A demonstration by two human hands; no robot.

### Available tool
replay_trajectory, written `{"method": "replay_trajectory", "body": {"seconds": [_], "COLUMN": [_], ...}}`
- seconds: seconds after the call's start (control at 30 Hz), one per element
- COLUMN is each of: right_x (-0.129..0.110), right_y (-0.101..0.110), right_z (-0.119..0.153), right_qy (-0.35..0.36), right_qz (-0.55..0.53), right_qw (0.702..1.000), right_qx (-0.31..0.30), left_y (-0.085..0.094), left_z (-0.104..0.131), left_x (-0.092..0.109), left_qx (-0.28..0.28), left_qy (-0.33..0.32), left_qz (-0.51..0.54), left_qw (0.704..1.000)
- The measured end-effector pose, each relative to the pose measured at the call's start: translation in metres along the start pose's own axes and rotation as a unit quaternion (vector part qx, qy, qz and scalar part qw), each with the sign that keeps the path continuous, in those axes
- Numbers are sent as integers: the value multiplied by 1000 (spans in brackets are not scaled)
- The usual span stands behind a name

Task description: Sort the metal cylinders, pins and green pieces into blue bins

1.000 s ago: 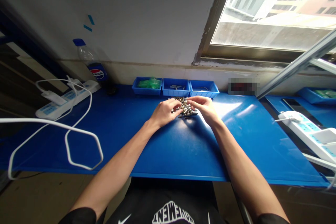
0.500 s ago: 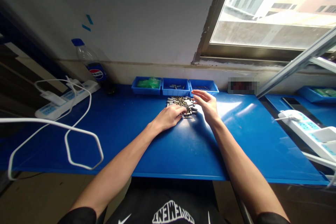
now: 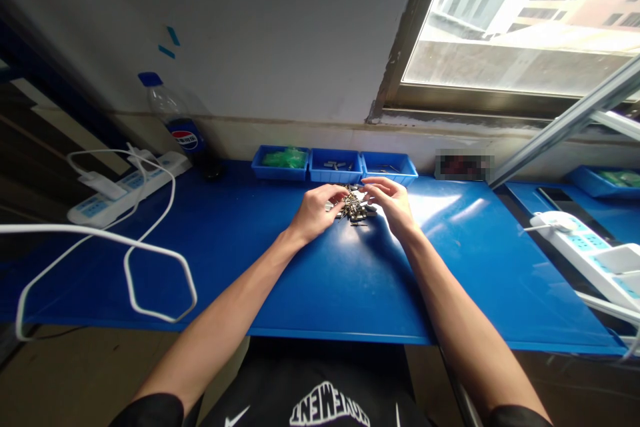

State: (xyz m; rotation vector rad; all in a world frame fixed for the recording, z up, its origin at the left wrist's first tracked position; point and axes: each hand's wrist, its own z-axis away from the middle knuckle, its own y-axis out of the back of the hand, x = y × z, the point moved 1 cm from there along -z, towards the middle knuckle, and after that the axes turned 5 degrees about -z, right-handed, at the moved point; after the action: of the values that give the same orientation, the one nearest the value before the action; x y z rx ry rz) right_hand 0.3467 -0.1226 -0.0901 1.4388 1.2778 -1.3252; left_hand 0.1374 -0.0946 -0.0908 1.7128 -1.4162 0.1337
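The middle tray [image 3: 336, 176] served as the reference point. The pile of small metal parts [image 3: 358, 215] lay on the blue table [image 3: 320, 287], in front of the middle tray. The left tray [image 3: 280, 174], beside the middle tray, contained green plastic [image 3: 286, 159]; the right tray [image 3: 393, 179] stood on its other side.

The left hand [image 3: 314, 209] was in front of the middle tray and to its left, fingers curled over the pile in a narrow grip. The right hand [image 3: 396, 203] was in front and to the right, thumb and fingers slightly parted at the pile's edge. Whether either hand held a part could not be determined.

The step in hand appeared to be 2-handed fingertip work on loose parts. The next move probably called for a light pinch on 1 part, because the parts lay crowded.
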Motion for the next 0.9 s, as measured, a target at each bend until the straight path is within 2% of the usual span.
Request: {"method": "replay_trajectory", "body": {"seconds": [0.2, 0.53, 0.6, 0.7, 0.83, 0.9], "right_x": [-3, -3, -1, 3, 4, 5], "right_y": [-4, -10, -9, -5, 5, 9], "right_z": [3, 7, 5, 1, -6, -9], "right_qy": [-18, -33, -35, -18, 40, 52], "right_qz": [4, -4, -10, -15, -49, -61], "right_qw": [999, 992, 994, 998, 997, 995], "right_qx": [-48, -119, -107, -50, 39, 63], "left_y": [-1, -1, 0, 2, 1, -1], "left_z": [0, 0, 0, 1, 3, 5], "left_x": [-4, -3, -3, -4, -3, -1], "left_qx": [19, 23, 32, 20, -78, -135], "left_qy": [31, 16, 16, 15, -19, -38], "left_qz": [26, 32, 9, -39, -62, -70], "left_qw": [999, 999, 999, 999, 995, 988]}}
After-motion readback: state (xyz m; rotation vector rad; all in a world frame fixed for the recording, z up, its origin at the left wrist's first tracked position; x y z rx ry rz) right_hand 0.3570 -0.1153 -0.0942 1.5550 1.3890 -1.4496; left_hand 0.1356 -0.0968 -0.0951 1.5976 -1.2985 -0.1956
